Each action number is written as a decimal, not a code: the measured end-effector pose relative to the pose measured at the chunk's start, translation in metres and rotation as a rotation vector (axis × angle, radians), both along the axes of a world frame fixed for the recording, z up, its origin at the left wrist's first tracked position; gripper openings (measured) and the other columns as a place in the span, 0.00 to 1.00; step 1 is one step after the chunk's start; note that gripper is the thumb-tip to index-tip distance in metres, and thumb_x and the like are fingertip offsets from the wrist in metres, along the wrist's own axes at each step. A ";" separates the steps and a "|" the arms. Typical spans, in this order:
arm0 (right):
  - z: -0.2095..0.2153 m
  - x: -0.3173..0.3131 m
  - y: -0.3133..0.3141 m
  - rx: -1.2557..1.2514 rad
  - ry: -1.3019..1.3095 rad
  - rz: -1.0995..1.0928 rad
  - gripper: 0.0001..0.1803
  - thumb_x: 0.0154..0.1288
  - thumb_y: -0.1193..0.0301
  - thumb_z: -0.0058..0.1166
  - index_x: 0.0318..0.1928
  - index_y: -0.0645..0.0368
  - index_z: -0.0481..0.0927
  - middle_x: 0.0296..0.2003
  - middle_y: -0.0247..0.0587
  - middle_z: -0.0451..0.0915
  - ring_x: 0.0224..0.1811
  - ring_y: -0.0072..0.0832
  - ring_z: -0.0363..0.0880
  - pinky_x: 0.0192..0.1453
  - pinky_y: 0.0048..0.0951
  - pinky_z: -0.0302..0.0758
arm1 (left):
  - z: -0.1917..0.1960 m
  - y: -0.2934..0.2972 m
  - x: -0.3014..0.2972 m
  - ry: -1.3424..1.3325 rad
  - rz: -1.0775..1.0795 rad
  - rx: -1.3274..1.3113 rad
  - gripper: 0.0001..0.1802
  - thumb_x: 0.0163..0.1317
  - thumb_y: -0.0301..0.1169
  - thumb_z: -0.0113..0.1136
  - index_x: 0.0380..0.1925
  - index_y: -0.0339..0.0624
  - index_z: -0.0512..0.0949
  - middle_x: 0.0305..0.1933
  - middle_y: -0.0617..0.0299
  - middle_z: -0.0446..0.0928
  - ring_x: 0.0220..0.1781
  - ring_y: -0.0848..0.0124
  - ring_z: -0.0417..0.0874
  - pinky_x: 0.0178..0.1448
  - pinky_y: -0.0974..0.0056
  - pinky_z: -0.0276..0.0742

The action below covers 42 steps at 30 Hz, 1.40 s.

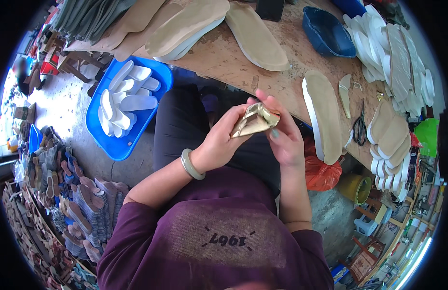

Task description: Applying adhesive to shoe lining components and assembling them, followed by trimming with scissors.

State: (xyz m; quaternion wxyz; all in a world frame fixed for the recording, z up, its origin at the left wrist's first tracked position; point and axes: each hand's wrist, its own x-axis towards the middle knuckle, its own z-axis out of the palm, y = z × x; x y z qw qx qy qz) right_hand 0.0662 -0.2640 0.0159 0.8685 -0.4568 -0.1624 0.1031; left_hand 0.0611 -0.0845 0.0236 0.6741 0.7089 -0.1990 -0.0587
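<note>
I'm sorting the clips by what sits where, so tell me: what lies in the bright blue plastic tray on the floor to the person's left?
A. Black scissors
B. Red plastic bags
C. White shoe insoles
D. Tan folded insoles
C: the bright blue plastic tray holds a loose pile of white shoe insoles, while the black scissors lie on the wooden workbench to the right.
</note>
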 end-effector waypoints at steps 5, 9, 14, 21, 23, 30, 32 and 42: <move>0.007 -0.010 0.011 -0.159 -0.036 -0.096 0.36 0.58 0.75 0.64 0.66 0.63 0.62 0.63 0.53 0.68 0.68 0.34 0.64 0.69 0.33 0.63 | -0.001 0.009 0.001 -0.367 0.140 0.446 0.33 0.50 0.20 0.66 0.57 0.39 0.66 0.45 0.51 0.70 0.44 0.52 0.77 0.46 0.58 0.76; 0.001 -0.003 0.010 0.082 0.056 -0.088 0.30 0.61 0.77 0.61 0.62 0.62 0.65 0.60 0.54 0.70 0.63 0.44 0.71 0.66 0.39 0.69 | 0.008 0.015 -0.001 -0.291 0.062 0.251 0.45 0.47 0.27 0.73 0.65 0.39 0.58 0.48 0.53 0.70 0.45 0.59 0.78 0.48 0.62 0.76; -0.002 0.000 0.014 0.127 0.046 -0.078 0.29 0.60 0.77 0.61 0.61 0.61 0.65 0.60 0.55 0.70 0.62 0.44 0.72 0.65 0.40 0.71 | 0.007 0.014 -0.009 0.223 -0.015 -0.237 0.43 0.54 0.30 0.72 0.65 0.39 0.56 0.52 0.58 0.72 0.47 0.75 0.78 0.50 0.68 0.76; -0.012 -0.006 0.021 0.215 0.067 -0.117 0.29 0.58 0.78 0.62 0.59 0.58 0.67 0.62 0.56 0.67 0.61 0.39 0.72 0.63 0.38 0.72 | 0.019 -0.001 -0.008 0.259 0.096 -0.234 0.27 0.59 0.29 0.67 0.55 0.37 0.66 0.44 0.59 0.78 0.39 0.78 0.80 0.43 0.71 0.79; -0.013 -0.008 0.023 0.242 0.072 -0.118 0.29 0.58 0.78 0.62 0.59 0.57 0.67 0.63 0.56 0.66 0.61 0.39 0.72 0.63 0.38 0.72 | 0.020 -0.001 -0.009 0.293 0.104 -0.223 0.26 0.59 0.29 0.67 0.53 0.37 0.66 0.43 0.58 0.78 0.38 0.78 0.81 0.41 0.71 0.79; -0.017 -0.009 0.028 0.295 0.062 -0.127 0.29 0.58 0.78 0.63 0.59 0.57 0.66 0.62 0.55 0.67 0.63 0.42 0.70 0.64 0.40 0.70 | 0.012 -0.004 -0.010 0.177 0.128 -0.230 0.20 0.64 0.27 0.61 0.51 0.36 0.66 0.41 0.58 0.78 0.34 0.78 0.80 0.36 0.73 0.79; -0.017 -0.008 0.030 0.309 0.051 -0.122 0.29 0.58 0.78 0.63 0.59 0.57 0.66 0.62 0.54 0.67 0.64 0.44 0.69 0.65 0.40 0.70 | 0.012 -0.004 -0.010 0.190 0.115 -0.259 0.18 0.65 0.27 0.60 0.51 0.36 0.65 0.42 0.58 0.78 0.33 0.79 0.80 0.35 0.73 0.78; -0.014 -0.013 0.036 0.300 0.055 -0.168 0.28 0.59 0.78 0.62 0.59 0.56 0.66 0.61 0.54 0.68 0.64 0.46 0.69 0.60 0.40 0.74 | 0.007 0.000 -0.008 0.269 0.073 -0.372 0.14 0.74 0.34 0.45 0.53 0.39 0.64 0.47 0.57 0.75 0.32 0.76 0.79 0.36 0.73 0.77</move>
